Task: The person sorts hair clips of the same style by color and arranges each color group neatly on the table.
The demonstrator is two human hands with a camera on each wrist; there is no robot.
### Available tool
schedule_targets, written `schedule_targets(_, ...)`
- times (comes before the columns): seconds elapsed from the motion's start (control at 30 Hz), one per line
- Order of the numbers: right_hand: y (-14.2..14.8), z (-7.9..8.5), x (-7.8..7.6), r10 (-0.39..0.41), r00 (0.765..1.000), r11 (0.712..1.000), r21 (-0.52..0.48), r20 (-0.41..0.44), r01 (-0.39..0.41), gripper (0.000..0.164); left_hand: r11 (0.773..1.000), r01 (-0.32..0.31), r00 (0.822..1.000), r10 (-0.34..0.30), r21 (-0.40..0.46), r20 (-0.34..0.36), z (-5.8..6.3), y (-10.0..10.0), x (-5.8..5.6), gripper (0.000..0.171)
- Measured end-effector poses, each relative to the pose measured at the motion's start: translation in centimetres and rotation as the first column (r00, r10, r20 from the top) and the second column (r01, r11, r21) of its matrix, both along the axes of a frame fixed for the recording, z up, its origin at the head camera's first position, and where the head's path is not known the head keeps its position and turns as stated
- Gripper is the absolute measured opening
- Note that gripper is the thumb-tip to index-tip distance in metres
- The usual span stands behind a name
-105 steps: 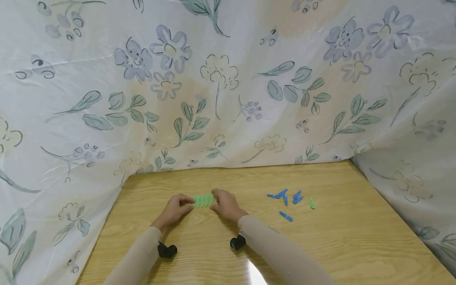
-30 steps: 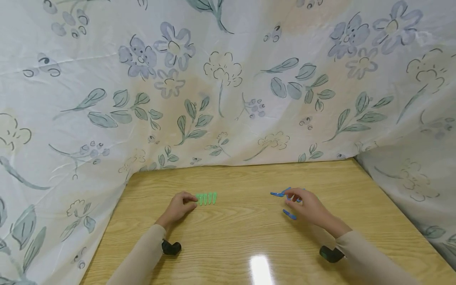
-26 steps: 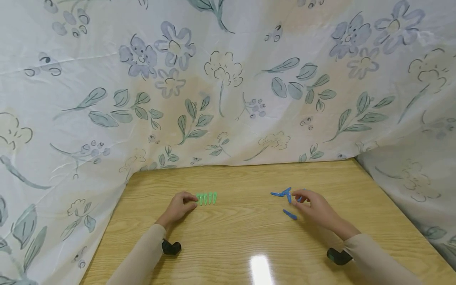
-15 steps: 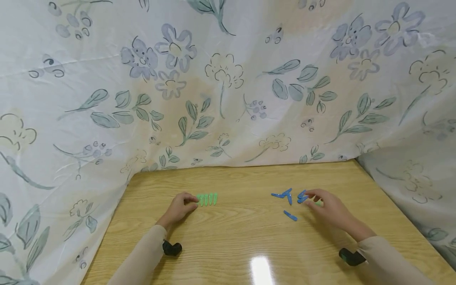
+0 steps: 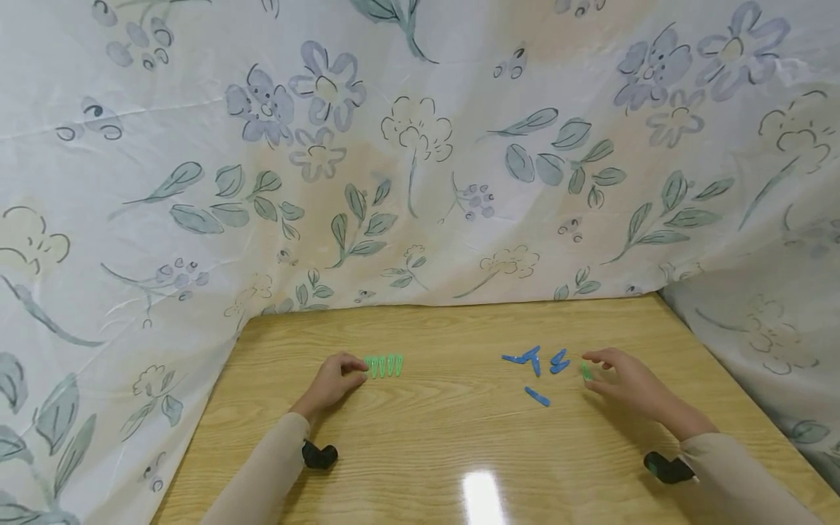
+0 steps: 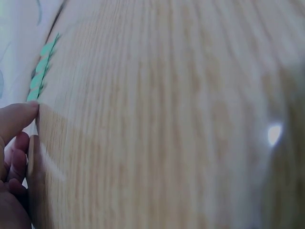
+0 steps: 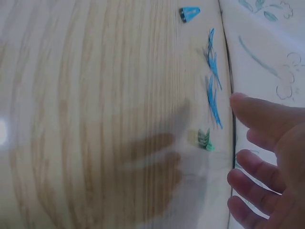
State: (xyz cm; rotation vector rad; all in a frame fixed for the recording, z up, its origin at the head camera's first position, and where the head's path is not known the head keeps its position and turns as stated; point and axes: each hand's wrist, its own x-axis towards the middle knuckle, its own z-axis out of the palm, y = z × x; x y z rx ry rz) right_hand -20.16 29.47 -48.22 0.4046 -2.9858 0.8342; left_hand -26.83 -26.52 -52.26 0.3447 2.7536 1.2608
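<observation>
Several green snap hair clips [image 5: 390, 365] stand side by side in a short row on the wooden table. My left hand [image 5: 333, 382] rests at the row's left end, fingers loosely bent, its fingertips at the leftmost clip and partly covering it. In the left wrist view the thumb [image 6: 19, 117] lies close to the end of the row. On the right, my right hand [image 5: 630, 383] hovers by a single green hair clip [image 5: 586, 371], thumb and fingers spread apart on either side of it. The right wrist view shows that green clip [image 7: 206, 140] lying clear of the fingers.
Several blue hair clips lie loosely left of my right hand: one cluster [image 5: 534, 360], a pair [image 5: 559, 362], and a lone blue clip [image 5: 537, 396] nearer me. Floral cloth [image 5: 420, 219] hangs along the back and sides of the table [image 5: 426, 437].
My right hand has left the row of green clips and moved right, past the blue clips, to the single green clip. My left hand has stayed at the row's left end.
</observation>
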Motion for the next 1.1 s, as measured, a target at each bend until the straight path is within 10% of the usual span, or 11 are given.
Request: schedule_targets(1.1, 1.3, -2.3, -1.7, 0.057, 0.998, 0.998, -0.024, 0.041, -0.056, 0.047, 1.000, 0.018, 1.000, -0.018, 0.010, 0.001, 0.1, -0.1, 0.0, 0.011)
